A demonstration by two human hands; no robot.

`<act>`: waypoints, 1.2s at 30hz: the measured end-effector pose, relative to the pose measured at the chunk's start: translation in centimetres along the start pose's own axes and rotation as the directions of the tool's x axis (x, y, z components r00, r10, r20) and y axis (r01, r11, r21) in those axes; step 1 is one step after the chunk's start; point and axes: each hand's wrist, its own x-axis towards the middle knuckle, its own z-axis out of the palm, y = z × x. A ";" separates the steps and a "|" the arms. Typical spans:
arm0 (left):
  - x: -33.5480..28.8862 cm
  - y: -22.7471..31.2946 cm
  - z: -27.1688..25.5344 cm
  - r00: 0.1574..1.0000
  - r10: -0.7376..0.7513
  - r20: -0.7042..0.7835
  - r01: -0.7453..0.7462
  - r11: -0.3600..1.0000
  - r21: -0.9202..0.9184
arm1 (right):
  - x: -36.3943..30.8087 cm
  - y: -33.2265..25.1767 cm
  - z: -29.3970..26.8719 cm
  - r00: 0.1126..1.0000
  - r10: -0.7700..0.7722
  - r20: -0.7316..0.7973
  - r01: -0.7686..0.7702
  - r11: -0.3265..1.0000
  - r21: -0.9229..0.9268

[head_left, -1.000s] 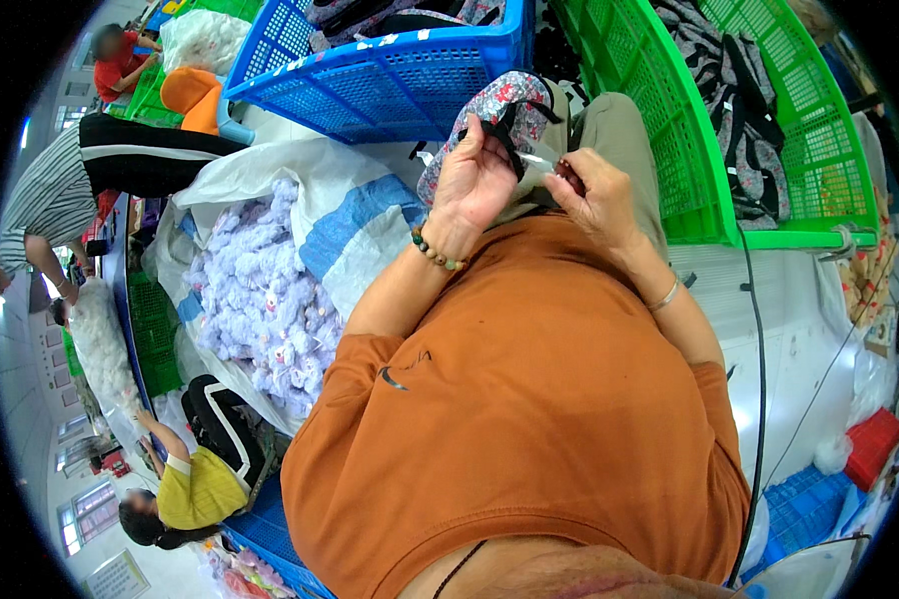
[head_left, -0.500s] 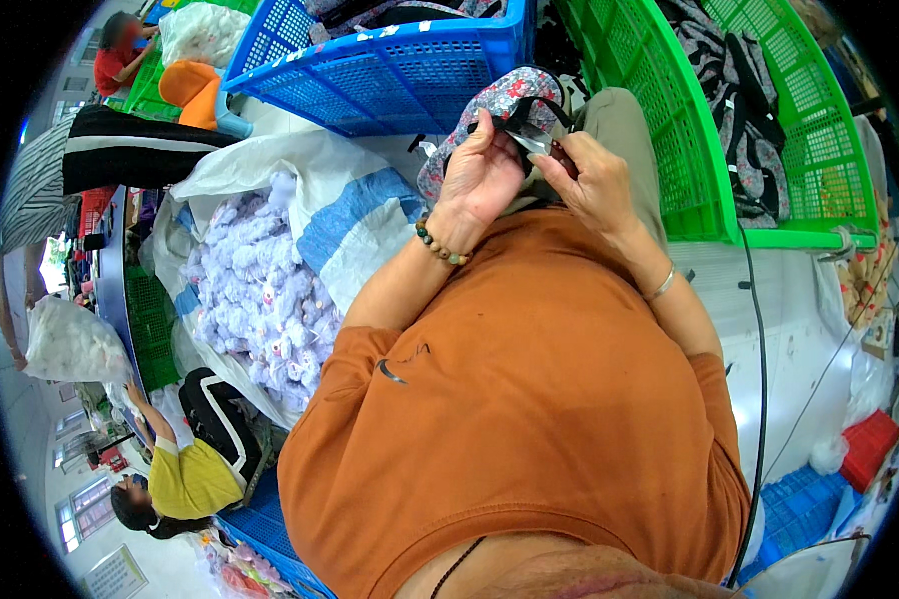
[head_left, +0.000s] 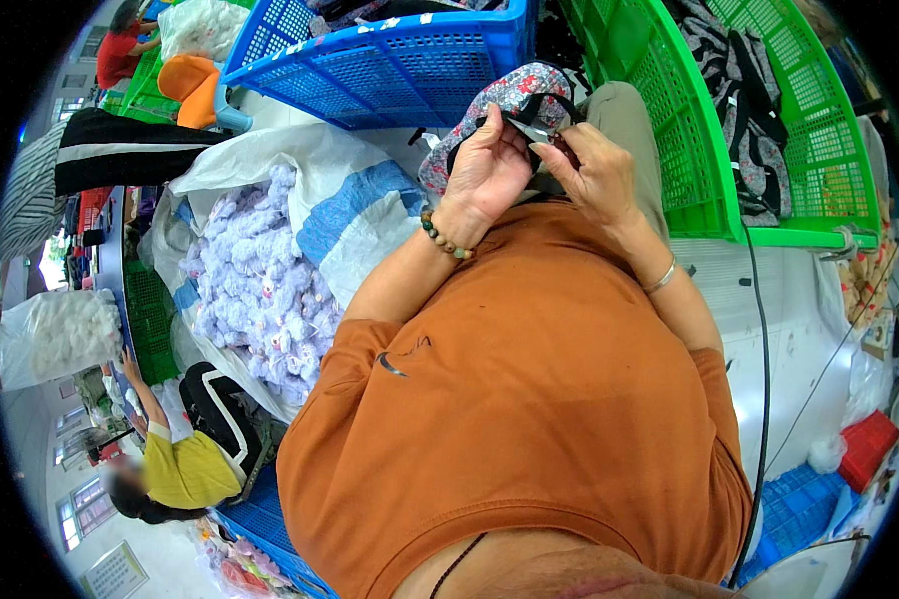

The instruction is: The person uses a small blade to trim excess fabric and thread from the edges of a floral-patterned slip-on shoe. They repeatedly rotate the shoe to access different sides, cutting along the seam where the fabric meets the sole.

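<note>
My left hand and my right hand meet just above my orange shirt, both pinching a floral patterned fabric piece with a black strap on it. The left hand has a bead bracelet at the wrist; the right wrist wears a thin bangle. A small silvery part sits between the fingertips, too small to identify. The fabric drapes over my lap in front of a blue plastic crate.
A big white-and-blue sack full of pale lilac fabric pieces lies at my left. A green crate with striped cloth stands at the right. A person in a yellow top crouches lower left; another person in red sits far back.
My hands have drawn closer together on the floral piece and turned it slightly. A white bag at the far left has come into view as another person moved.
</note>
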 end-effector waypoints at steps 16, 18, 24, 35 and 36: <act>0.0 -0.2 -0.4 1.000 0.011 0.024 -0.012 1.000 0.023 | 0.1 -0.6 -1.1 0.996 0.059 0.070 -0.059 0.998 -0.011; -0.1 -0.1 -0.1 0.999 0.005 0.045 -0.007 0.999 0.033 | 0.0 -0.8 -1.3 0.993 0.087 0.082 -0.087 0.996 0.000; -0.1 -0.2 -0.1 1.000 0.008 0.017 -0.008 0.999 0.045 | -0.2 -0.7 -1.2 0.986 0.127 0.108 -0.129 0.992 0.010; 0.0 0.0 -0.4 1.000 0.000 0.003 0.000 0.999 0.042 | -0.5 -0.3 -0.5 0.980 0.171 0.105 -0.182 0.977 0.113; 0.0 0.0 -0.4 1.000 -0.002 0.003 0.002 0.999 0.036 | -0.6 -0.3 -0.4 0.973 0.196 0.123 -0.212 0.968 0.136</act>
